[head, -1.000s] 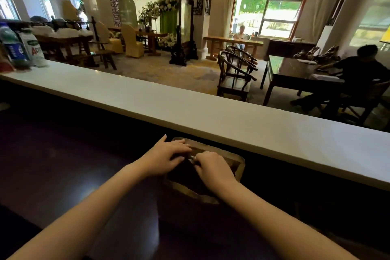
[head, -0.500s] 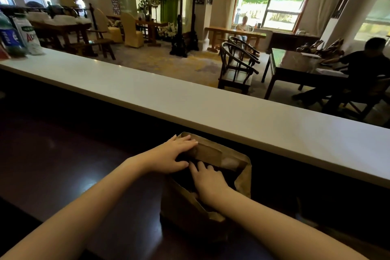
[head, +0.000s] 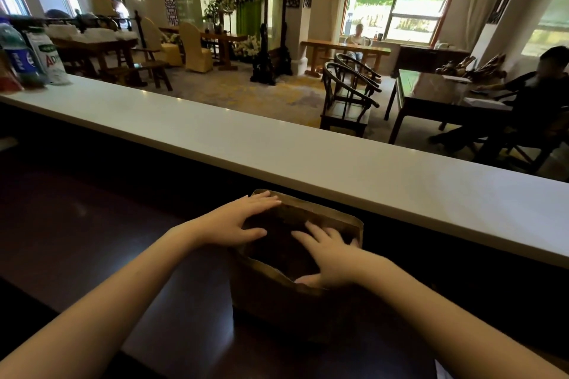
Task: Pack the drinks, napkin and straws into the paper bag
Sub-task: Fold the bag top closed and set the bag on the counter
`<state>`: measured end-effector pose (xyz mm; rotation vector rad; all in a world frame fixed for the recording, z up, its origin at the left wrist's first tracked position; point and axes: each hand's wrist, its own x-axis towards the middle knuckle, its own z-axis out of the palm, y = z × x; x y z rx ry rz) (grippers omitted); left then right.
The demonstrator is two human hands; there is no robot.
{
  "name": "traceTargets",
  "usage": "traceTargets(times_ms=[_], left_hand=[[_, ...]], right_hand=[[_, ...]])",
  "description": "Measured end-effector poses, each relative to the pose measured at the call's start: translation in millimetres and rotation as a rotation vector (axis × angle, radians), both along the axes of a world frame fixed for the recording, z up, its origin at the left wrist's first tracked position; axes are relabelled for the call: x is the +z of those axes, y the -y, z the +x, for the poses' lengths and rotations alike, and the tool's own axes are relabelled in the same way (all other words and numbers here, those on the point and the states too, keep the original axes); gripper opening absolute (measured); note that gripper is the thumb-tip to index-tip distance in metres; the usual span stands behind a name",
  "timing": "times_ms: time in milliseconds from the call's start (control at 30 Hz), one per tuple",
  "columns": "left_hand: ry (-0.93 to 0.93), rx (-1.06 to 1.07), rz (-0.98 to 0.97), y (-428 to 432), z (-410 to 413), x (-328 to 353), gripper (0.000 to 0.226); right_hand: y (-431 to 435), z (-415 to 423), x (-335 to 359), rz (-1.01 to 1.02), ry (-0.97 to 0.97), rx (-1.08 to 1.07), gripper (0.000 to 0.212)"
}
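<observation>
At the paper bag (head: 277, 301) mouth, left hand (head: 240, 221) and right hand (head: 335, 258) rest spread, clasping nothing.

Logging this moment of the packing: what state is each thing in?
paper bag: upright, mouth open, inside too dark to read
left hand: fingers spread, on the bag's left rim
right hand: fingers spread, on the bag's near rim
bottles: upright on the white counter

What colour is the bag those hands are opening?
Plain brown kraft paper, no print visible on the paper bag; the head view shows it best.
</observation>
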<state>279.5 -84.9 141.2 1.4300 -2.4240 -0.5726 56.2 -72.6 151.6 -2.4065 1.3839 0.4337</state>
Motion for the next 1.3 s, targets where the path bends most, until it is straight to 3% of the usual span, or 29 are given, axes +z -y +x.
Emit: traceTargets(times_ms=[133,267,400,567,667,733,800,1000,1100,1300], left_hand=[[-0.103,-0.044,0.051,-9.5,4.0,0.0,0.08],[-0.037,-0.081,0.08,-15.8,5.2,4.7,0.097],[0.014,-0.034,0.085,-24.1,15.9,2.1,0.116],[-0.225,0.144,0.181,-35.9,28.4,-18.2,0.115],[-0.347,0.238,0.201,-39.2,22.5,-28.3,0.081],[-0.37,0.269,0.159,-38.3,17.6,-31.8,0.047],[-0.398,0.291,0.144,-36.4,15.1,-33.3,0.029],[-0.556,0.325,0.171,-30.8,11.7,-41.6,0.027],[-0.727,0.325,0.268,-31.0,8.1,-46.4,0.05],[-1.125,0.489,0.295,-27.9,-20.1,-49.2,0.013]], right_hand=[[-9.9,-22.7,14.3,-0.134,0.017,0.038,0.089],[-19.5,-35.0,14.9,-0.211,0.047,0.041,0.093],[-25.1,-57.2,6.2,-0.226,0.162,-0.016,0.118],[-39.2,-86.1,-22.9,-0.165,0.346,-0.181,0.14],[-46.5,-83.3,-37.3,-0.041,0.593,-0.323,0.12],[-45.4,-79.6,-44.1,-0.062,0.712,-0.375,0.089],[-41.2,-76.8,-47.1,-0.102,0.775,-0.369,0.055],[-23.7,-79.6,-48.9,-0.06,0.869,-0.336,0.018],[-20.8,-77.5,-45.3,0.001,0.964,-0.294,0.01],[-19.5,-69.3,-41.7,0.058,1.274,-0.498,0.009]])
